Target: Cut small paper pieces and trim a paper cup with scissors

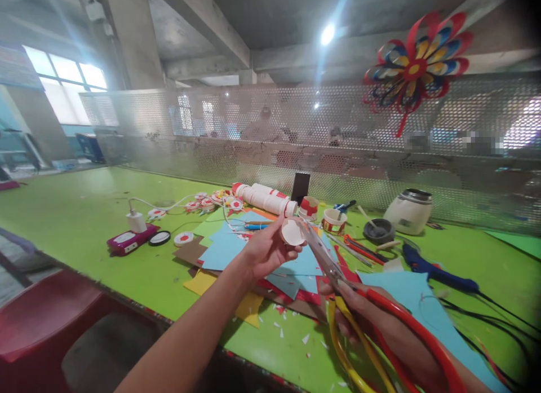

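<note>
Between the thumb and fingers of my left hand (268, 251) is a small white paper disc (292, 233). My right hand (359, 303) grips large scissors (333, 274) with one red and one yellow handle. Their blades point up and left, with the tips at the right edge of the disc. Beneath both hands lie light blue paper sheets (228, 249), over brown and red ones. Tiny white paper snippets (306, 339) are scattered on the green table near its front edge.
White rolls (266, 198) lie behind my hands, beside several red-and-white paper pieces (203, 203). A blue glue gun (439, 272) with its cord, a dark bowl (379, 230) and a cream jar (409, 211) stand right. A purple power strip (133, 239) sits left. Perforated metal panels (253, 133) border the back.
</note>
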`<state>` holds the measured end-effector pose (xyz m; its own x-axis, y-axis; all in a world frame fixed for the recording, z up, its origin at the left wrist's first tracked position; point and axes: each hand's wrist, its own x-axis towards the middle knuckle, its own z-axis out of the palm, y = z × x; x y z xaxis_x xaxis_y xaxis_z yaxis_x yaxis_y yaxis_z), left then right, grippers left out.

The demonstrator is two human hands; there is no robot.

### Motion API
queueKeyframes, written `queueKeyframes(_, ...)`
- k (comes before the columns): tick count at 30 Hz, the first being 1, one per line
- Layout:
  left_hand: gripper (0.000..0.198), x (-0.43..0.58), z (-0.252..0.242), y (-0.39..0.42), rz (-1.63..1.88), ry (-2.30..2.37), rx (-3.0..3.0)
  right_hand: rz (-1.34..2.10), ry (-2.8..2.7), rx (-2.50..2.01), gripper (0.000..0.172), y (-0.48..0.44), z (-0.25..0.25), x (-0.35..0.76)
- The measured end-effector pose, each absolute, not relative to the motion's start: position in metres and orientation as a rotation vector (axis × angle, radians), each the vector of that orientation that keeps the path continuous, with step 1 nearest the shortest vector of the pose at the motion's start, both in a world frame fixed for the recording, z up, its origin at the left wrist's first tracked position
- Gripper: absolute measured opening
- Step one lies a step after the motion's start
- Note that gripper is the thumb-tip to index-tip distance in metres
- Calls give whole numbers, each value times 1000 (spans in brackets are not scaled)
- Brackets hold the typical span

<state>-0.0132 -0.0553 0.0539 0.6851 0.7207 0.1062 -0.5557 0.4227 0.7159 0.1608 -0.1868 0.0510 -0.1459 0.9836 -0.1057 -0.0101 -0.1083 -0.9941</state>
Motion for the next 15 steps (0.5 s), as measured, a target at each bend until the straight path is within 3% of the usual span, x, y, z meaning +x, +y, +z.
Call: queueKeyframes(15, 36, -26, 67, -53, 953, 174, 713, 1336, -1179, -1147, 42, -187, 51, 160)
